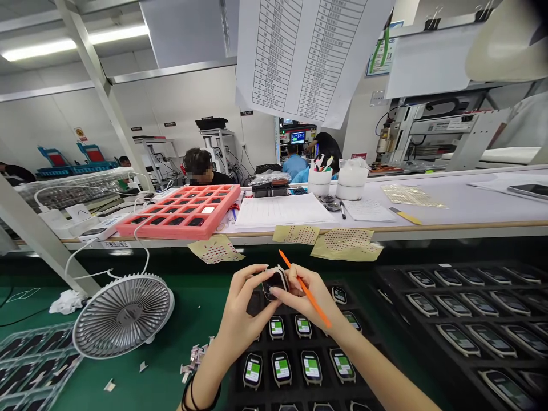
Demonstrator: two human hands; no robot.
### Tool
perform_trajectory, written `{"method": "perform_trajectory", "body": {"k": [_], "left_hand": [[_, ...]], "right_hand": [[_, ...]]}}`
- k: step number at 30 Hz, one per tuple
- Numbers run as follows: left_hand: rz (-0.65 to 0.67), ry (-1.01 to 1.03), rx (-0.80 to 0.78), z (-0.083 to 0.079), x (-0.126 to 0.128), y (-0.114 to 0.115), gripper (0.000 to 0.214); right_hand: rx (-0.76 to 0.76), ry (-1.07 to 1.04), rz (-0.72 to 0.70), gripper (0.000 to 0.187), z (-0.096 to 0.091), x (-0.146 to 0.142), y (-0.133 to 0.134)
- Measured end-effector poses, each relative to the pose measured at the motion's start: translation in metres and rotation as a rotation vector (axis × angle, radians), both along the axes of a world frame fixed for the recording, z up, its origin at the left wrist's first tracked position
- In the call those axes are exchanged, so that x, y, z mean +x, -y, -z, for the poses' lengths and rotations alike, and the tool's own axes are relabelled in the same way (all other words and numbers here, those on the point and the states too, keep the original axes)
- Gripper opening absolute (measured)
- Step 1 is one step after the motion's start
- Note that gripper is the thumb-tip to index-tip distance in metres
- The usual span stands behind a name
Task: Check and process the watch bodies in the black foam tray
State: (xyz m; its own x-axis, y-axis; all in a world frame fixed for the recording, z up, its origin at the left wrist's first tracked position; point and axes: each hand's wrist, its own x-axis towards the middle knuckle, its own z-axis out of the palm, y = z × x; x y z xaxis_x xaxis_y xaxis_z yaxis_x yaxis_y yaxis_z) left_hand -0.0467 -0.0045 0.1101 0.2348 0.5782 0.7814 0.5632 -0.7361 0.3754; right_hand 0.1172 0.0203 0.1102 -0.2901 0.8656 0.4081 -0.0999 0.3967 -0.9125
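Both my hands meet over a black tray (377, 394) of small watch-like devices with green and white screens. My left hand (244, 311) pinches a black device (274, 283) from the left, fingers curled round it. My right hand (306, 297) grips the same device from the right and also holds an orange stick (305, 288) slanting between its fingers. Rows of devices (280, 366) lie in the tray just below my hands.
A small white fan (123, 315) stands left on the green mat, with scraps of tape (194, 358) beside it. A second black tray (471, 325) of devices lies right. On the raised shelf sit a red tray (182, 212), papers, white cups (319, 181) and yellow sticker sheets (342, 242). Other people work behind.
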Motion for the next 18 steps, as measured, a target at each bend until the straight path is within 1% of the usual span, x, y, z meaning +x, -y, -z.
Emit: {"method": "perform_trajectory", "body": {"k": [4, 9, 18], "left_hand": [[0.002, 0.031, -0.014, -0.0011, 0.0015, 0.0012, 0.036], [0.0, 0.078, -0.09, -0.002, 0.0028, 0.0038, 0.031], [-0.051, 0.067, -0.064, -0.0008, 0.0046, 0.007, 0.025]], "right_hand": [[0.078, 0.081, 0.074, 0.044, -0.003, -0.0015, 0.0025], [0.159, 0.16, 0.12, 0.043, -0.0029, -0.0033, 0.0051], [0.112, 0.127, 0.105, 0.045, -0.0034, -0.0044, 0.0049]]}}
